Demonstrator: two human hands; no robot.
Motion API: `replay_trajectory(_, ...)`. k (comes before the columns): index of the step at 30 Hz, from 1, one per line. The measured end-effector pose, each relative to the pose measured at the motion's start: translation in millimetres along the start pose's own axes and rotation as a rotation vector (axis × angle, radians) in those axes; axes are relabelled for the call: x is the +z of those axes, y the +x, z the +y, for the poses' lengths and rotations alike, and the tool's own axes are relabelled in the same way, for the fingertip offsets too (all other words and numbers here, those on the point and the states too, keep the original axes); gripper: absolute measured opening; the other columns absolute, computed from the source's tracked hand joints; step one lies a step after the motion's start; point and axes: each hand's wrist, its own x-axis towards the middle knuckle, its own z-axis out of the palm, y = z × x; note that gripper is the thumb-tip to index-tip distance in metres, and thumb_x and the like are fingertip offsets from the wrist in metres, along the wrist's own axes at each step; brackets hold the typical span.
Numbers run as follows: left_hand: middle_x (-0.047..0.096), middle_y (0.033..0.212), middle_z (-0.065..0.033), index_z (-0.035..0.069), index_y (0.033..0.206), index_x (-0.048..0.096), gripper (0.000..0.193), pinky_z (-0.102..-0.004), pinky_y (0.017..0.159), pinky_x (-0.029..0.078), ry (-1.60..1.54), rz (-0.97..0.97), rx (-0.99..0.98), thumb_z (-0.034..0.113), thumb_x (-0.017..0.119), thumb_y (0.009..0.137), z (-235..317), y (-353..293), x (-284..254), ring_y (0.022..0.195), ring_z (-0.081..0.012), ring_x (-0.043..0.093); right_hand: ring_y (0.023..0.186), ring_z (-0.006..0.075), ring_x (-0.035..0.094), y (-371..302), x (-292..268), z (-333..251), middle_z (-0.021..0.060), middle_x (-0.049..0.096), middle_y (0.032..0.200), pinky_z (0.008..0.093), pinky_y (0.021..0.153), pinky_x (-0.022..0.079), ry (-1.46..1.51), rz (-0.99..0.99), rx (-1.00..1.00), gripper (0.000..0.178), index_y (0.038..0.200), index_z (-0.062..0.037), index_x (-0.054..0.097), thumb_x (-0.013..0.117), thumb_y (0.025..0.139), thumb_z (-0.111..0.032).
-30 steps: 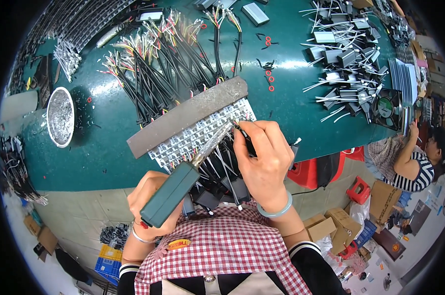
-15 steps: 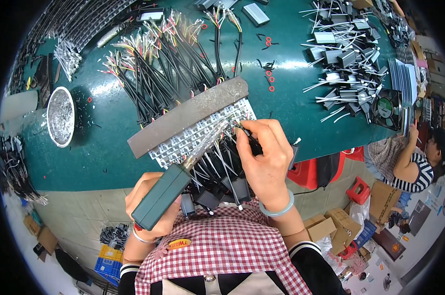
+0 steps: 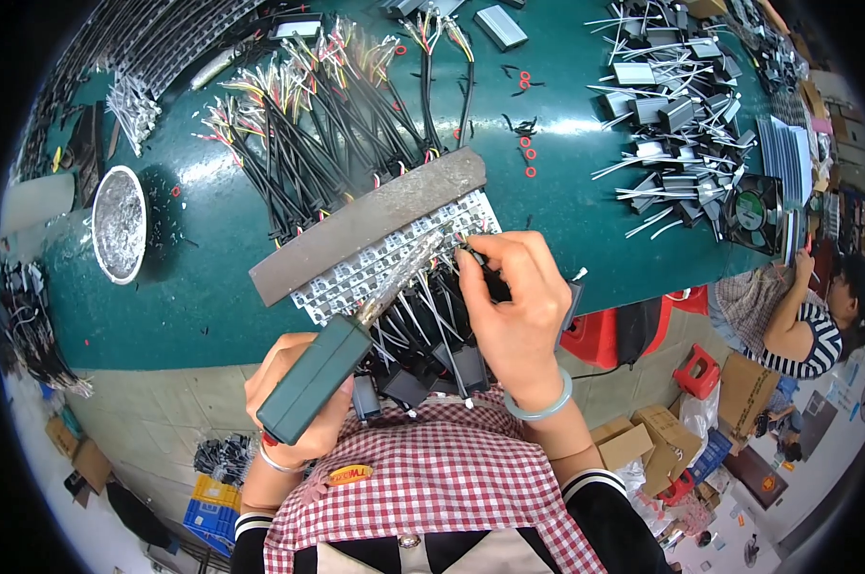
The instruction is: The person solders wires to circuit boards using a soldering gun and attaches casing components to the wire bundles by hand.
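Note:
My left hand (image 3: 296, 394) is wrapped round a soldering gun (image 3: 317, 378) with a dark green body. Its long silvery tip slants up and right to the wires at the right end of a white circuit board panel (image 3: 341, 279). There my right hand (image 3: 520, 311) pinches a thin dark wire (image 3: 467, 256) between thumb and fingers. Across the panel's far side lies a brown-grey flat bar (image 3: 370, 226), with black cables (image 3: 303, 158) fanning out beyond it, their ends bare and coloured. Black boxes with white leads (image 3: 404, 386) hang along the panel's near side.
A white bowl (image 3: 100, 225) of grey metal scraps stands at the left. Grey metal boxes with white leads (image 3: 676, 115) fill the right, beside a black fan (image 3: 753, 212). Small red rings (image 3: 526, 142) lie on the green table (image 3: 203, 320). Another person (image 3: 796, 306) sits at far right.
Both hands stay at nearly the same place, with the soldering tip still at the wires. The whole view has shifted very slightly.

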Motion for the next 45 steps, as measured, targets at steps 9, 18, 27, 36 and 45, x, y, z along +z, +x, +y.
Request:
replay_trajectory(9, 0.068, 0.086, -0.0164, -0.005, 0.091, 0.071, 0.025, -0.0366, 0.065, 0.056, -0.011, 0.066, 0.005, -0.003, 0.073, 0.065, -5, -4, 2, 0.075, -0.0322, 0.068, 0.069, 0.0299, 0.064, 19, -17, 1, 0.014, 0.062, 0.087, 0.0372, 0.063, 0.051, 0.074, -0.228, 0.064, 0.013, 0.095, 0.0022, 0.066, 0.072, 0.083, 0.002)
replay_trajectory(18, 0.068, 0.087, -0.0169, -0.005, 0.091, 0.071, 0.026, -0.0366, 0.066, 0.056, -0.013, 0.093, 0.029, -0.004, 0.073, 0.065, -7, -10, 4, 0.076, -0.0327, 0.069, 0.069, 0.0289, 0.064, 15, -11, -6, 0.0148, 0.062, 0.088, 0.0368, 0.064, 0.051, 0.095, -0.171, 0.202, 0.012, 0.096, 0.003, 0.065, 0.07, 0.086, 0.001)
replay_trajectory(27, 0.068, 0.087, -0.0172, -0.007, 0.09, 0.07, 0.026, -0.0362, 0.066, 0.055, -0.069, 0.108, -0.006, -0.004, 0.073, 0.065, -9, -13, 6, 0.077, -0.0316, 0.069, 0.075, 0.0305, 0.064, 1, 1, -1, 0.0127, 0.061, 0.086, 0.0384, 0.064, 0.051, -0.031, -0.018, -0.021, 0.017, 0.092, 0.0, 0.065, 0.074, 0.079, 0.005)
replay_trajectory(36, 0.066, 0.084, -0.0156, -0.006, 0.086, 0.069, 0.021, -0.0357, 0.062, 0.054, -0.072, 0.024, -0.02, -0.006, 0.072, 0.065, 0, -5, 6, 0.073, -0.0305, 0.066, 0.077, 0.0294, 0.063, 1, 0, 1, 0.0115, 0.061, 0.085, 0.0383, 0.066, 0.051, -0.058, -0.012, -0.1, 0.019, 0.092, 0.0, 0.067, 0.074, 0.076, 0.006)
replay_trajectory(45, 0.064, 0.081, -0.0148, -0.005, 0.083, 0.069, 0.02, -0.0351, 0.062, 0.053, -0.03, 0.004, 0.031, -0.008, 0.07, 0.063, 2, 0, 8, 0.07, -0.0301, 0.065, 0.075, 0.0288, 0.062, 2, -1, 1, 0.0111, 0.06, 0.085, 0.038, 0.064, 0.05, -0.068, -0.016, -0.118, 0.019, 0.091, 0.0003, 0.067, 0.074, 0.075, 0.007)
